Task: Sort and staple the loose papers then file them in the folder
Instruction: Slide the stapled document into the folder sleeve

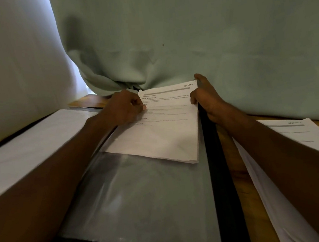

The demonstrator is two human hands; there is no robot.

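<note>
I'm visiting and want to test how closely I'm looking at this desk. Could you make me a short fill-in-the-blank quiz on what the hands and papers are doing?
1. Both hands hold a set of papers headed SECTION ____.
2. The left hand grips the papers' ____ edge.
3. The papers lie partly over a clear plastic sleeve of the open ____.
4. Another paper stack lies under the ____ forearm.

Missing words: A; left; folder; right

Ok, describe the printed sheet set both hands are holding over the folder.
The white printed paper set lies tilted across the far end of the open black folder's clear plastic sleeve. A header sits at its top right; small text lines fill the upper half. The left hand pinches its left edge, the right hand its right edge.
</note>
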